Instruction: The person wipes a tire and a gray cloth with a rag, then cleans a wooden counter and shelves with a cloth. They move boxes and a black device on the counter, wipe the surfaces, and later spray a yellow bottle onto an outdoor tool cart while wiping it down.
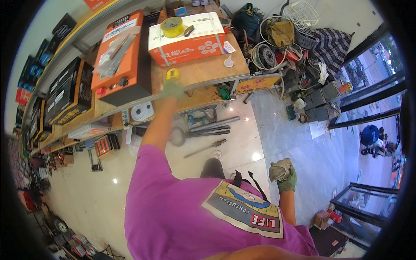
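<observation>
My left hand point(173, 88), in a green work glove, reaches over the front edge of a wooden shelf point(201, 72). It is blurred. Right at its fingertips is a small yellow tape measure point(172, 74); whether the fingers grip it cannot be made out. Behind that stands an orange and white carton point(188, 48), with a roll of yellow tape point(172, 27) and a dark folding knife or similar small tool point(188, 31) on top. Low on the right, my right hand point(288, 181), also green-gloved, holds a bunched grey-beige cloth point(279, 170).
An orange battery-like case point(122, 55) bearing a plastic bag stands left on the shelf, beside black boxes point(68, 91). A small white funnel point(228, 61) sits near the right end. Metal bars point(211, 128) lie on the floor below. Cables and bags point(276, 48) pile up beyond.
</observation>
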`<action>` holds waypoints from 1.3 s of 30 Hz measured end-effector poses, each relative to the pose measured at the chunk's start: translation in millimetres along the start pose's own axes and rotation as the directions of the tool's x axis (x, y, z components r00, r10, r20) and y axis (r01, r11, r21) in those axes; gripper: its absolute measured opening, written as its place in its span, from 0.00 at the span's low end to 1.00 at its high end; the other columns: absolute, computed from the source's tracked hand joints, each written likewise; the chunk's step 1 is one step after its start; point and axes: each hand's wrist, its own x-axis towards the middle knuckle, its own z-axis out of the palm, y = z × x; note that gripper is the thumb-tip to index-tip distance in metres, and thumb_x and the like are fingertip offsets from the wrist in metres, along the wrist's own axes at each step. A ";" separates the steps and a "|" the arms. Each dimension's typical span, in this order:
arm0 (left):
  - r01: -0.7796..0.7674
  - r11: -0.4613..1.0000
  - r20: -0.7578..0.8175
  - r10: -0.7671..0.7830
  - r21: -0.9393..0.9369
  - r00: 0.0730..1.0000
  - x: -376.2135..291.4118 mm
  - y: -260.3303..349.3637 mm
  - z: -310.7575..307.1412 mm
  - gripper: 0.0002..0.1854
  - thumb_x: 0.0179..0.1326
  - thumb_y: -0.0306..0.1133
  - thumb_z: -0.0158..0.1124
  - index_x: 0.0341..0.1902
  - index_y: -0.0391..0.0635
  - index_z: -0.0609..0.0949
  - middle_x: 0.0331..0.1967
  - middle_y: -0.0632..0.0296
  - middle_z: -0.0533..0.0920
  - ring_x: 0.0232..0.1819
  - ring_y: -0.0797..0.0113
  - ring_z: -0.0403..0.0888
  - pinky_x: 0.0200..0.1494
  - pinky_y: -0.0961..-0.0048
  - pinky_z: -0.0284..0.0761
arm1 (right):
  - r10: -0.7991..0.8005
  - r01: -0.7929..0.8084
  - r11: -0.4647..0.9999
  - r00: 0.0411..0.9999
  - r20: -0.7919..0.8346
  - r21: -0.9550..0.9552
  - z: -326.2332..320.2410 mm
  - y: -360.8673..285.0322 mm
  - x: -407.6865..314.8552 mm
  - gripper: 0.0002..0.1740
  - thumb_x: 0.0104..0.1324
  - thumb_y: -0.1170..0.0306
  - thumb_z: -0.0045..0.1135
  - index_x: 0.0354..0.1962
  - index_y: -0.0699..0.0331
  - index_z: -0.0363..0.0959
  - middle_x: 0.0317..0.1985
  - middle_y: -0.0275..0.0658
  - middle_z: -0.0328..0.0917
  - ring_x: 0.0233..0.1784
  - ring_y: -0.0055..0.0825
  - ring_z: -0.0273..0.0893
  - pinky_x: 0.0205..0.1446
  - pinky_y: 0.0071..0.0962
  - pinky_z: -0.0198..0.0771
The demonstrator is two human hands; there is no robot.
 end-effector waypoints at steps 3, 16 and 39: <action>0.120 0.979 -0.042 -0.115 0.166 0.992 47.2 6.2 8.8 0.34 0.52 0.50 0.62 0.62 0.50 0.70 0.61 0.50 0.71 0.59 0.53 0.74 0.57 0.58 0.72 | 0.029 -0.035 0.997 0.996 0.083 0.072 22.1 1.8 -5.6 0.28 0.69 0.55 0.35 0.59 0.64 0.64 0.57 0.52 0.71 0.59 0.53 0.70 0.62 0.56 0.65; -0.036 0.987 0.086 0.050 -0.159 0.995 63.5 13.0 26.6 0.31 0.56 0.50 0.60 0.60 0.46 0.70 0.53 0.51 0.76 0.53 0.54 0.77 0.53 0.59 0.74 | -0.024 0.024 1.000 1.000 0.006 0.017 61.4 16.7 -17.5 0.24 0.70 0.60 0.39 0.57 0.65 0.66 0.55 0.49 0.73 0.59 0.46 0.71 0.63 0.48 0.66; 0.604 0.794 0.710 0.386 0.070 -0.589 -508.5 384.9 132.9 0.27 0.63 0.52 0.51 0.51 0.38 0.76 0.46 0.46 0.80 0.49 0.47 0.79 0.53 0.51 0.77 | -0.360 0.528 0.733 0.836 -0.415 0.429 -195.4 -68.2 -123.8 0.20 0.71 0.55 0.42 0.52 0.56 0.72 0.39 0.32 0.79 0.32 0.23 0.76 0.22 0.22 0.65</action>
